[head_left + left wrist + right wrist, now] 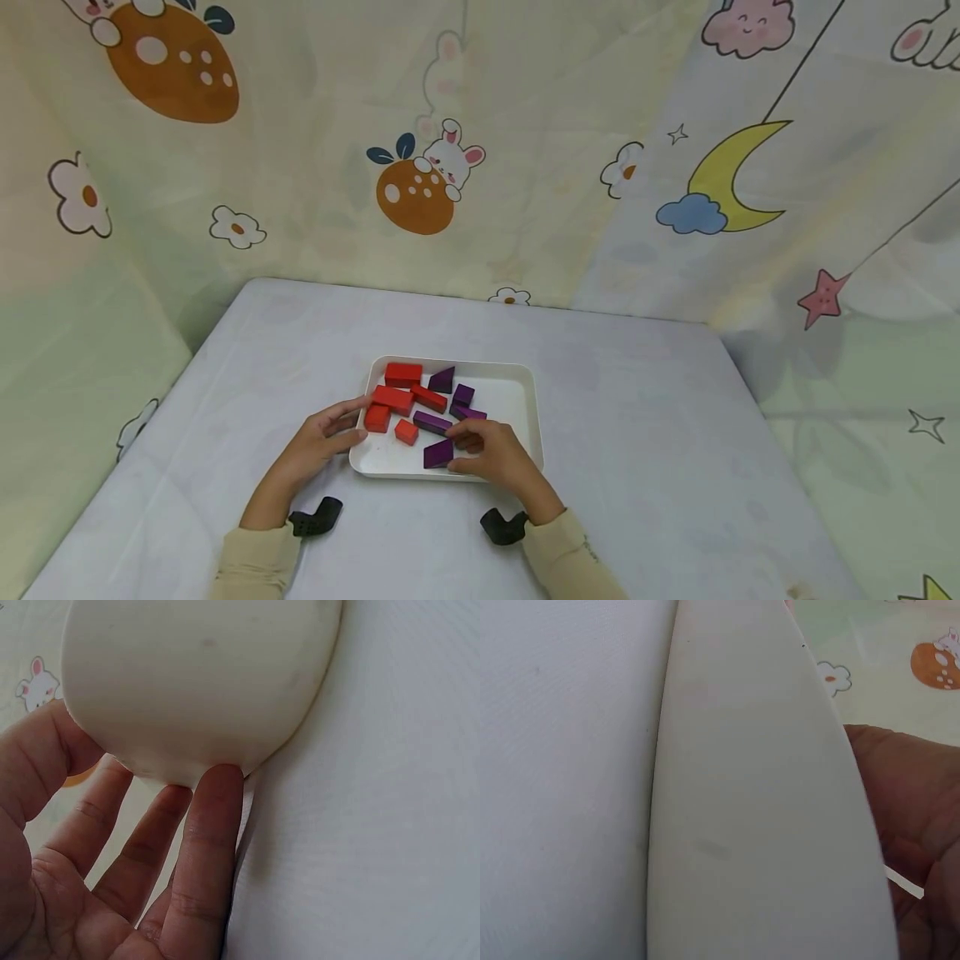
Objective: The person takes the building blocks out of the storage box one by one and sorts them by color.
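Note:
A white tray (517, 412) on the table carries red blocks (403, 374) on its left part and purple blocks (442, 381) nearer its middle. My left hand (318, 440) grips the tray's left edge; in the left wrist view, the thumb reaches over the rim and fingertips (219, 780) touch the outer wall. Over the tray's front right part is my right hand (491, 454), fingers bent. Its thumb meets the right side of a purple block (437, 455), and the index fingertip is beside a purple bar (432, 423). The tray wall (757, 787) hides most right fingers in the right wrist view.
The tray stands on a table with a white cloth (637, 433). A patterned curtain (300, 150) hangs behind the table and at both sides. Black wrist devices (318, 517) sit at both sleeves, in front of the tray.

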Motion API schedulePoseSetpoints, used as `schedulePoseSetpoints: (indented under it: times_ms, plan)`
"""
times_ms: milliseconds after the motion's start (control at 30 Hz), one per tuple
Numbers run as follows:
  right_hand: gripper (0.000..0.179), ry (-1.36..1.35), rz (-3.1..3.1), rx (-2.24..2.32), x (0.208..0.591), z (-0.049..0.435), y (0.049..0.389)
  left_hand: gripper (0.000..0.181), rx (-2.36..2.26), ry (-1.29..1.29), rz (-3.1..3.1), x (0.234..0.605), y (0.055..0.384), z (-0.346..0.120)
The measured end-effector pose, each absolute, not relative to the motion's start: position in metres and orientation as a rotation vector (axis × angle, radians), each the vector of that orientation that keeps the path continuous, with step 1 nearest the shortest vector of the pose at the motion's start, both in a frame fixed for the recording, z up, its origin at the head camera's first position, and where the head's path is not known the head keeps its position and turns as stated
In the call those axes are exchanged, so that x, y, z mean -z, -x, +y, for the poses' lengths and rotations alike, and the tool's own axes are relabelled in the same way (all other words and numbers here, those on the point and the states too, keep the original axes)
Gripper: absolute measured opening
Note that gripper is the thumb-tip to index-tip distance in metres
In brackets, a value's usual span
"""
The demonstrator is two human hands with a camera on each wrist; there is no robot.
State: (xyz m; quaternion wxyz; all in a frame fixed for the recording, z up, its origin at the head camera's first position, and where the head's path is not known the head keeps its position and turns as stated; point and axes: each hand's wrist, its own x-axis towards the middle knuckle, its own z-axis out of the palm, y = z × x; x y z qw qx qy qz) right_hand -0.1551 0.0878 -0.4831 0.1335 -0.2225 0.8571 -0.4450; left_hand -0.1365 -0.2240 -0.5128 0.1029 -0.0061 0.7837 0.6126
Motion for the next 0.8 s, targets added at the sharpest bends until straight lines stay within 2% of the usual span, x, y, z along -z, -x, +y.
schedulePoseSetpoints:
  times_ms: [267, 467, 800]
  plan:
    - [0.031, 0.659, 2.403, 1.435, 0.481, 0.102, 0.157, 0.063, -1.792, 0.067, 2.298, 0.512, 0.137, -0.223]
    - [0.033, 0.669, 2.192, 1.655, 0.473, 0.132, 0.168, 0.065, -1.748, 0.112, 2.314, 0.509, 0.135, -0.222]
    - [0.036, 0.578, 2.204, 1.785, 0.455, 0.191, 0.184, 0.063, -1.755, 0.085, 2.309, 0.509, 0.135, -0.221]
